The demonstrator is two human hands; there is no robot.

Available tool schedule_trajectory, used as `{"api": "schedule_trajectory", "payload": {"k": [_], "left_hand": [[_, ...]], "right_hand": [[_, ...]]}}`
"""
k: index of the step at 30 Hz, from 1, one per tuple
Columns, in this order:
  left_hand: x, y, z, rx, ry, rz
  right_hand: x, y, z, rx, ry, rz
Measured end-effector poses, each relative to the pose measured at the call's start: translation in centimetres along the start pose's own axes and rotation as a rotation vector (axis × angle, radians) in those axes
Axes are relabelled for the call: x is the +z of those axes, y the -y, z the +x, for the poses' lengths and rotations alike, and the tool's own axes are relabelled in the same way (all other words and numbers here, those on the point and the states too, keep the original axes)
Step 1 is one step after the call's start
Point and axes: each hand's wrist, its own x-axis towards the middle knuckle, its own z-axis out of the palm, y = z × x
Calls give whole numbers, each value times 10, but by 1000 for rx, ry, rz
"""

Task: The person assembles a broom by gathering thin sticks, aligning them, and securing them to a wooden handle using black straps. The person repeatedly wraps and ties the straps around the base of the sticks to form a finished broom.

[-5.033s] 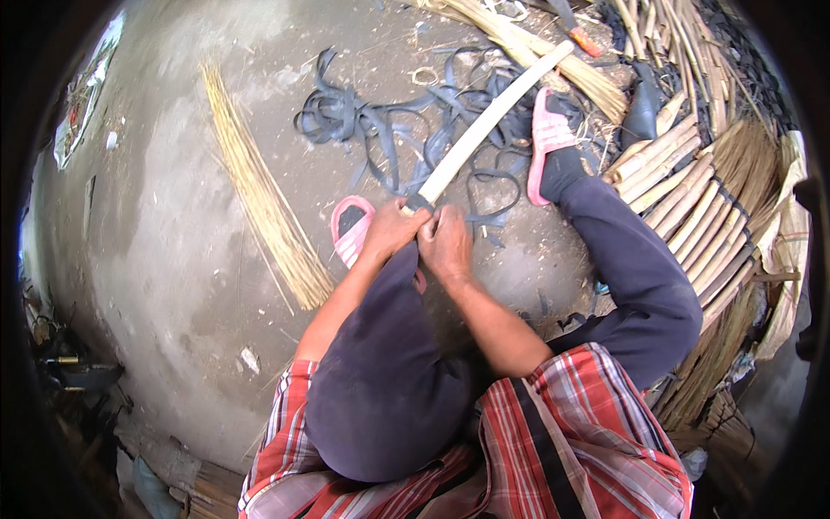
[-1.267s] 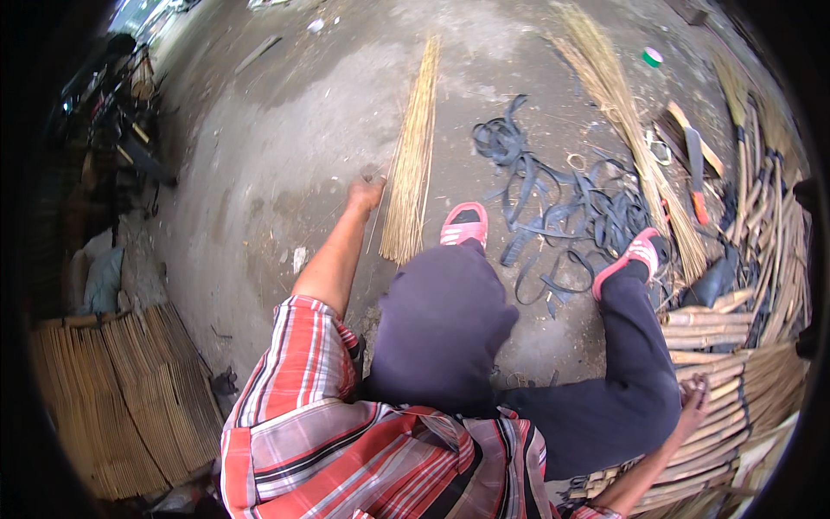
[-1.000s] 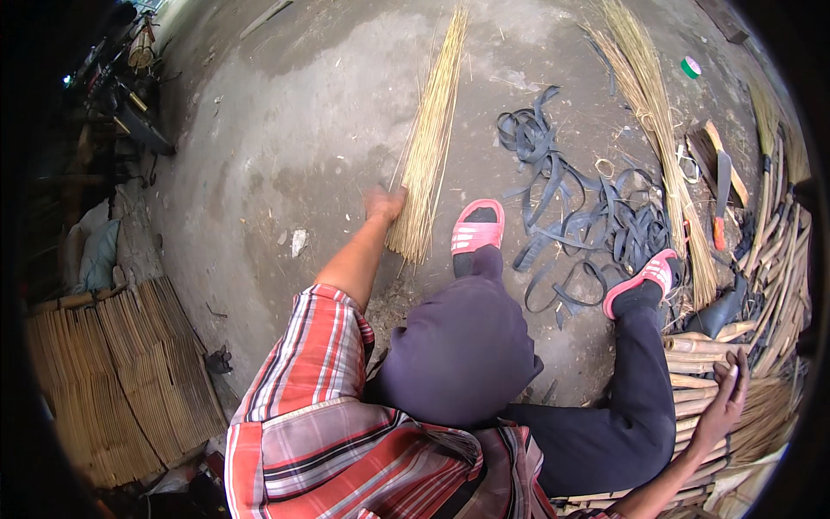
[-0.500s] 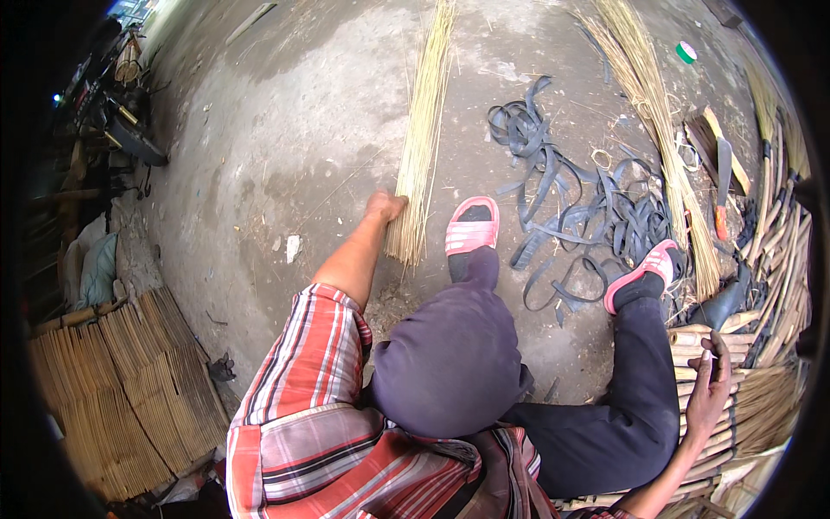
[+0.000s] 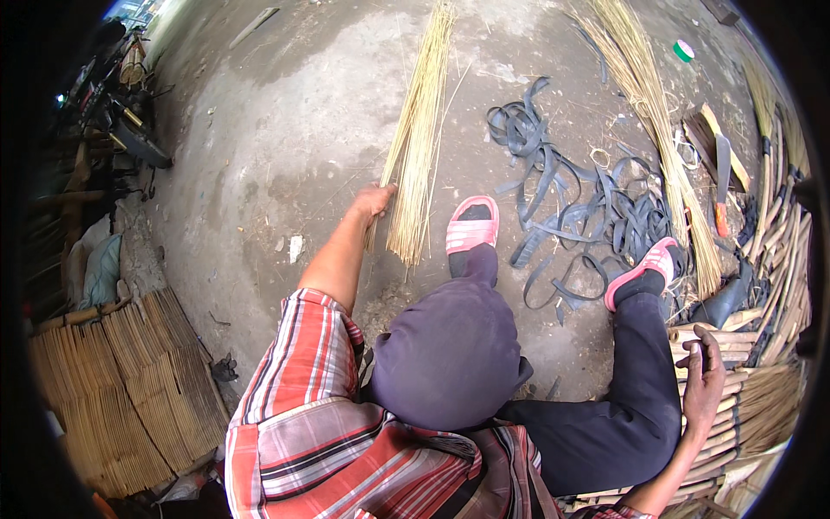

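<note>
My left hand (image 5: 373, 201) is closed round a thin cluster of pale straw stalks, pulled slightly to the left of the larger straw bundle (image 5: 421, 156) on the ground. The cluster's lower ends fan away from the bundle, while higher up the two still run together. Off to the right, my right hand (image 5: 705, 381) hovers beside my right knee, above a stack of cut wooden sticks (image 5: 683, 334). Its fingers are loosely bent and apart, and I see nothing in them.
Dark rubber strips (image 5: 553, 186) lie tangled between my feet. A second straw bundle (image 5: 661, 130) rests beyond them, with a knife (image 5: 723, 177), a green tape roll (image 5: 683, 51) and several brooms (image 5: 765, 130) to the right. Ridged brown slabs (image 5: 130, 389) stand at lower left.
My left hand has moved a little left, drawing a cluster of straw away from the bundle. My right hand has shifted slightly and its fingers have loosened.
</note>
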Motion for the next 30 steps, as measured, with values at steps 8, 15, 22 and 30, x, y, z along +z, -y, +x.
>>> {"api": "schedule_trajectory", "payload": {"k": [8,15,22,30], "left_hand": [[39,7,12,27,-232,276],[81,-1,-7,-34,-300,435],[71,0,3,38,-299,502],[33,-11,-1,-122,-46,130]], "right_hand": [[0,10,-1,43,48,55],[0,10,0,60,69,107],[2,11,2,96,78,122],[3,11,3,72,107,134]]}}
